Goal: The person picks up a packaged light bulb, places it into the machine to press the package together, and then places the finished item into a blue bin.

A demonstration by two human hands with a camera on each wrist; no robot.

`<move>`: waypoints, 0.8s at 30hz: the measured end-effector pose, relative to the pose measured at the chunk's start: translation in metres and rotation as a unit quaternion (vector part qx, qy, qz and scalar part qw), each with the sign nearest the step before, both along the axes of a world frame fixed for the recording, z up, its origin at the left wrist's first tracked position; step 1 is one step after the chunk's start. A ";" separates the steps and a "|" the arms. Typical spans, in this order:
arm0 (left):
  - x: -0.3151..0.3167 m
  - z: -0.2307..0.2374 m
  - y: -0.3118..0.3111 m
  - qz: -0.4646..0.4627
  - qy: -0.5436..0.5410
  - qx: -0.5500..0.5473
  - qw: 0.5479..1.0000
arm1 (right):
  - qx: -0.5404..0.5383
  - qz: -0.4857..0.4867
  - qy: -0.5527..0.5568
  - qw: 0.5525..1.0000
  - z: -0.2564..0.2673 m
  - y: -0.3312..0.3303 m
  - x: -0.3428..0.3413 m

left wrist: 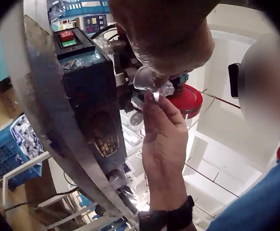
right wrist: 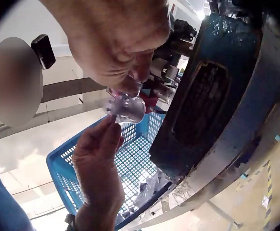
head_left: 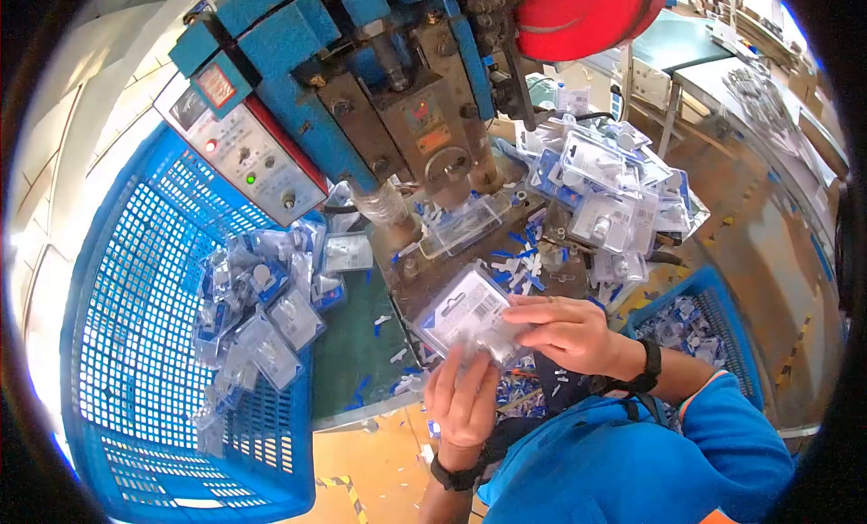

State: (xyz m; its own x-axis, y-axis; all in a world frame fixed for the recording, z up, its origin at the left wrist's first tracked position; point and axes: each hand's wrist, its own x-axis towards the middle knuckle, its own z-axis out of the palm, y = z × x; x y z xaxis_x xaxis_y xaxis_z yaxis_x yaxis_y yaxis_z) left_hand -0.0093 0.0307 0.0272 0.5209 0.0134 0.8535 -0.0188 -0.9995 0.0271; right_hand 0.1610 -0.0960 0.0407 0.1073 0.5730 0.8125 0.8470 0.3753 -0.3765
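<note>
A clear blister pack (head_left: 459, 309) with a printed white and blue card is held in front of the press by both hands. My left hand (head_left: 462, 399) pinches its near edge, and my right hand (head_left: 567, 333) grips its right side between thumb and fingers. In the left wrist view, the pack's clear plastic bubble (left wrist: 144, 79) bulges downward between the hands. The right wrist view also shows the bubble (right wrist: 130, 109), with fingertips right at its rim. Just beyond the pack, a clear block (head_left: 465, 226) lies on the press bed under the ram.
A blue press (head_left: 388, 82) with a control panel (head_left: 244, 154) stands ahead. To the left, packs (head_left: 271, 343) pile up by a large blue basket (head_left: 135, 280). More packs (head_left: 605, 181) are heaped at right, above a smaller blue crate (head_left: 745, 361). Blue and white scraps (head_left: 524, 262) litter the bed.
</note>
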 end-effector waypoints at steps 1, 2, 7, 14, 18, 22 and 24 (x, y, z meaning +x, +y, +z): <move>-0.004 -0.004 -0.001 -0.006 -0.013 -0.007 1.000 | 0.000 0.012 0.027 1.000 0.000 -0.003 -0.005; -0.008 -0.009 -0.002 -0.011 -0.026 -0.014 1.000 | -0.001 0.024 0.053 0.998 0.000 -0.006 -0.011; -0.021 -0.016 -0.010 -0.030 -0.042 -0.021 0.998 | -0.107 0.207 0.587 0.775 0.009 -0.015 -0.024; -0.022 -0.021 -0.015 0.008 -0.011 0.020 1.000 | -0.134 0.135 0.503 0.843 0.017 -0.018 -0.027; -0.017 0.008 -0.038 0.020 0.034 -0.264 0.964 | 0.001 -0.039 0.084 0.996 0.021 -0.010 -0.026; -0.018 -0.012 -0.050 -0.279 -0.146 -0.686 0.655 | 0.019 -0.079 -0.142 0.987 0.012 -0.003 -0.052; -0.017 -0.013 -0.041 -0.279 -0.173 -0.727 0.604 | -0.019 -0.064 -0.131 0.989 0.013 -0.001 -0.061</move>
State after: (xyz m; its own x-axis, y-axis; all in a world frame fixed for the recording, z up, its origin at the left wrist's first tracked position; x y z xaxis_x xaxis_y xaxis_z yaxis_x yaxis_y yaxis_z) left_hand -0.0260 -0.0103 0.0137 0.5847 0.7835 0.2104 -0.5966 0.2396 0.7659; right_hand 0.1004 -0.0967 0.0537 -0.0300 0.5987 0.8004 0.9569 0.2486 -0.1501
